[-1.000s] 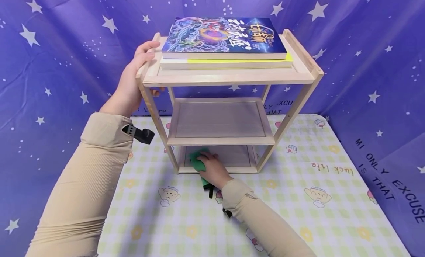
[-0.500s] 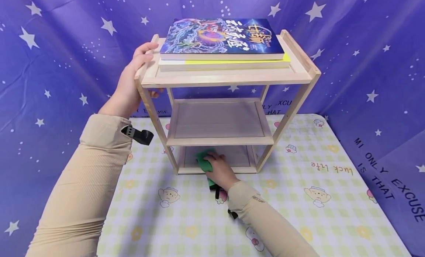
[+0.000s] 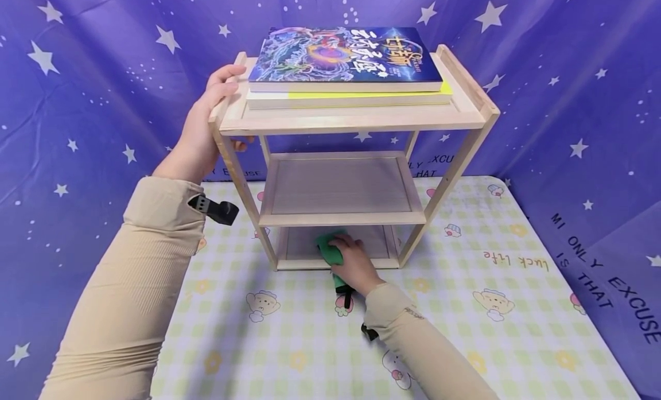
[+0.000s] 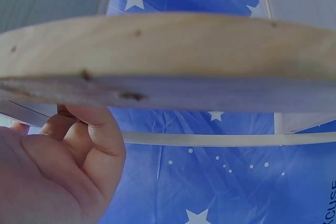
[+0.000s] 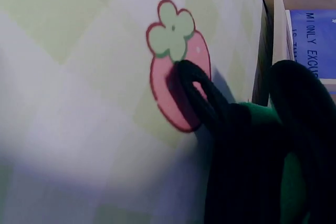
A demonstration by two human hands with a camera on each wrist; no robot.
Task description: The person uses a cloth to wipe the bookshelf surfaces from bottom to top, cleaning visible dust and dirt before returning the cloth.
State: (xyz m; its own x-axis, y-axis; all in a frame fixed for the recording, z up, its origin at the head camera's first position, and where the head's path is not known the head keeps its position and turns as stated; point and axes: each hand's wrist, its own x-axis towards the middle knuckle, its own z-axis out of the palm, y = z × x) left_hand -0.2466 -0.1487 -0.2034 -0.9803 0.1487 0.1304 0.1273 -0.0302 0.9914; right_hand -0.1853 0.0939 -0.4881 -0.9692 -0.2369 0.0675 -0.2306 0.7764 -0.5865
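A pale wooden three-tier shelf (image 3: 356, 121) stands upright in the head view. My left hand (image 3: 198, 127) grips the left side of its top tier, thumb above and other fingertips showing below. In the left wrist view, the curled fingers of that hand (image 4: 73, 166) go behind a wooden rail (image 4: 184, 45). Down at the bottom tier (image 3: 299, 239), my right hand (image 3: 356, 265) holds a green cloth (image 3: 330, 251) against the board. The cloth's black-edged end and black loop (image 5: 202, 90) hang over the front edge, dark in the right wrist view.
Two books lie stacked on the top tier: a blue illustrated one (image 3: 330, 55) over a white and yellow one (image 3: 351, 100). The middle tier (image 3: 341, 187) is just above my right hand. A checked tablecloth (image 3: 258, 360) lies beneath; a starry purple curtain (image 3: 103, 101) surrounds the table.
My right hand has slid to the right along the bottom tier, taking the green cloth with it. My left hand keeps its grip on the shelf's side.
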